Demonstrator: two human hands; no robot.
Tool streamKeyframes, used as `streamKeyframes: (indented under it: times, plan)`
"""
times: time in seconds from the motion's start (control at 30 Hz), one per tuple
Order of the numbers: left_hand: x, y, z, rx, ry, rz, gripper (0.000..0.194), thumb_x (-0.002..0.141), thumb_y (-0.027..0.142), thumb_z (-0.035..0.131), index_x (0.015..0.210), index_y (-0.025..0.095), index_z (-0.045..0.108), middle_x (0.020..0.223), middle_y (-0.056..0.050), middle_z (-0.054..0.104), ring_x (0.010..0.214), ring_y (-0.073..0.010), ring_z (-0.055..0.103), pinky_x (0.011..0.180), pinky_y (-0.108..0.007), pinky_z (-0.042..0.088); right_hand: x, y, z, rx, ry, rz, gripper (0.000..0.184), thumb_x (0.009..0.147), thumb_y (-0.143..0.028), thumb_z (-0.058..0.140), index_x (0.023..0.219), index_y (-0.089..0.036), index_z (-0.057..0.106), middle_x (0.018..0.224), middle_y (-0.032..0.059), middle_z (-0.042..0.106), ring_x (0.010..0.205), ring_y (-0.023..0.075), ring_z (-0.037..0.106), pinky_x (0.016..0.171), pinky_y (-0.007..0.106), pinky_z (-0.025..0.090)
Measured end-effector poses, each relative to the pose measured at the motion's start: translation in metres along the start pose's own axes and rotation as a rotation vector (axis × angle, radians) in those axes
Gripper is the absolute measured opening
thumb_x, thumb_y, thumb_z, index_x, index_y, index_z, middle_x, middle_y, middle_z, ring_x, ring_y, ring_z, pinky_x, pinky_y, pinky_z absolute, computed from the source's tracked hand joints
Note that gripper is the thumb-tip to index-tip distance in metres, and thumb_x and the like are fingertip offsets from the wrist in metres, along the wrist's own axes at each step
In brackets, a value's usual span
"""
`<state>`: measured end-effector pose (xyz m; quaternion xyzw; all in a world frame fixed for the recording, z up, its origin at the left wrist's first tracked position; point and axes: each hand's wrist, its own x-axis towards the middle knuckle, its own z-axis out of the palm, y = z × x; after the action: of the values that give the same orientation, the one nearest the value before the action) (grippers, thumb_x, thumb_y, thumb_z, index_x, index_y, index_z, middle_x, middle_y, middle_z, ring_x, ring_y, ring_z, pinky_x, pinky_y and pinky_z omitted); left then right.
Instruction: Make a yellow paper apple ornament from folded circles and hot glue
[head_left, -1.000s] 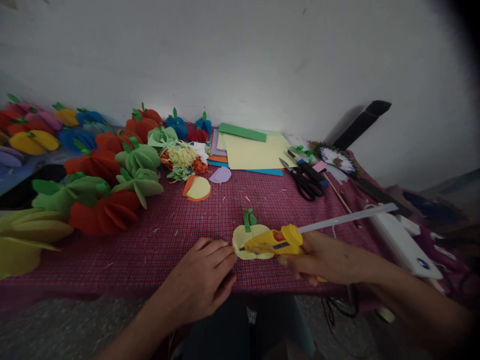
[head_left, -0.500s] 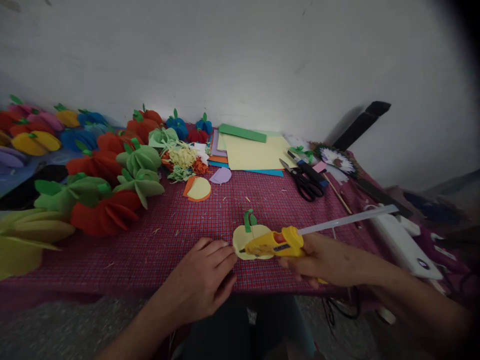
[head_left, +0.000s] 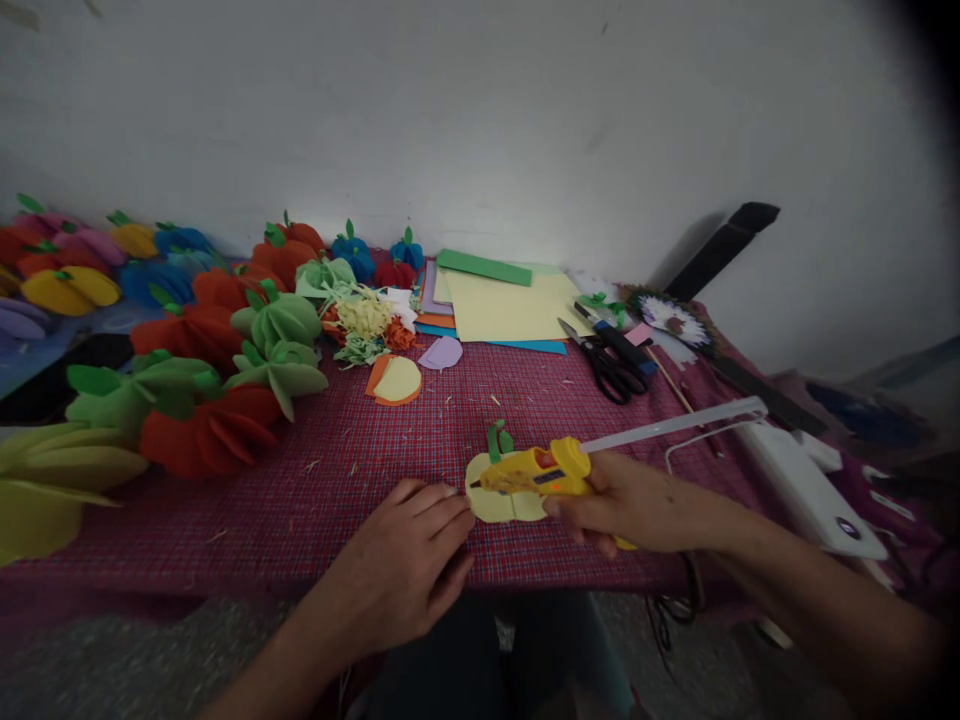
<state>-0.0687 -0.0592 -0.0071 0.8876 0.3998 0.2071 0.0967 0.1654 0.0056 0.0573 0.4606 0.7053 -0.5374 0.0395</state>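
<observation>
A pale yellow paper pumpkin (head_left: 529, 508) with a green stem and leaf (head_left: 498, 442) lies on the checked cloth in front of me. My left hand (head_left: 416, 555) has its fingers together and slightly curled, the fingertips gripping the pumpkin's left edge; the thumb is tucked below. Wrapped around the handle of a yellow hot glue gun (head_left: 534, 470) is my right hand (head_left: 622, 500). The gun's nozzle points left, over the upper left part of the pumpkin. A long clear glue stick (head_left: 667, 425) sticks out of its back. Whether the nozzle touches the paper, I cannot tell.
Several finished paper pumpkins (head_left: 210, 430) crowd the left side. Cut paper pieces (head_left: 397, 381), shredded paper (head_left: 366, 316) and stacked sheets (head_left: 517, 305) lie farther back. Scissors (head_left: 611, 370), a cutter (head_left: 619, 338) and a white power strip (head_left: 810, 490) with cords are at right.
My right hand has shifted the glue gun left and slightly away from me, so its nozzle now sits higher over the pumpkin. My left hand and the pumpkin have barely moved.
</observation>
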Motion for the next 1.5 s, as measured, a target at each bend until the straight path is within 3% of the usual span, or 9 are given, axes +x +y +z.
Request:
streamKeyframes:
  times: [0.33,0.5,0.87,1.5]
  plan:
    - [0.0,0.0,0.0,-0.001,0.03,0.018,0.031,0.081,0.022,0.045,0.11,0.018,0.053,0.106,-0.007,0.06,0.1,-0.0217,0.051,0.086,-0.041,0.037,0.009,0.001,-0.003,0.017,0.053,-0.021,0.032,0.08,-0.044,0.045,0.071,-0.014,0.05,0.054,-0.0028,0.05,0.039,0.0039,0.043,0.036,0.014,0.034]
    - [0.0,0.0,0.0,-0.003,-0.009,-0.004,0.031,0.082,0.023,0.044,0.111,0.018,0.052,0.108,-0.006,0.06,0.101,-0.0217,0.05,0.088,-0.041,0.036,0.0,-0.005,-0.001,0.025,0.024,0.019,0.029,0.079,-0.04,0.047,0.066,-0.014,0.05,0.052,-0.0037,0.048,0.04,0.0038,0.042,0.038,0.015,0.035]
    - [0.0,0.0,-0.001,0.011,-0.009,0.0,0.03,0.082,0.024,0.044,0.111,0.018,0.053,0.108,-0.005,0.06,0.101,-0.0214,0.05,0.088,-0.041,0.036,-0.004,0.008,0.003,0.044,-0.007,-0.007,0.027,0.081,-0.038,0.046,0.068,-0.014,0.05,0.053,-0.0032,0.049,0.041,0.0046,0.044,0.039,0.015,0.036]
    - [-0.001,0.0,0.001,0.024,0.009,0.007,0.03,0.082,0.023,0.044,0.11,0.018,0.053,0.108,-0.005,0.06,0.1,-0.0216,0.05,0.087,-0.041,0.036,0.007,0.013,-0.008,0.008,0.097,-0.005,0.035,0.081,-0.047,0.044,0.071,-0.014,0.05,0.054,-0.0019,0.051,0.041,0.0047,0.045,0.037,0.015,0.036]
